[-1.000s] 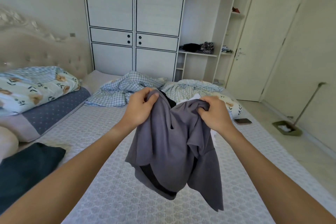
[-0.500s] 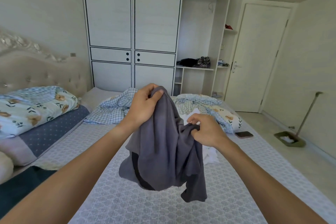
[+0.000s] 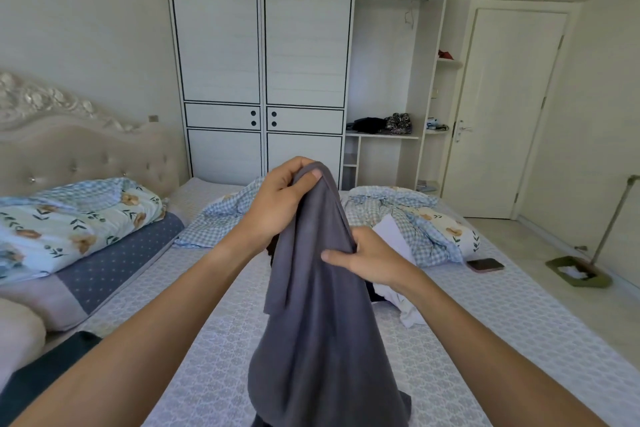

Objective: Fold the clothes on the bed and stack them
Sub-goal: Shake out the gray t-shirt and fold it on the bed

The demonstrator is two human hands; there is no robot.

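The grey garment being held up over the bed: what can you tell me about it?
The grey garment is plain dark grey, soft and matte like knit cotton. It hangs in long folds, unfolded, above the bed. The left hand grips its top edge; the right hand pinches a fold lower down. Its lower end runs out of view, so its type is unclear.

The garment [image 3: 318, 305] I hold is plain dark grey, over my bed [image 3: 485, 329] sheet's pale lilac floral lattice, with blue-and-white gingham bedding [image 3: 408, 218] beyond it and a white wardrobe [image 3: 263, 55] trimmed in black lines.
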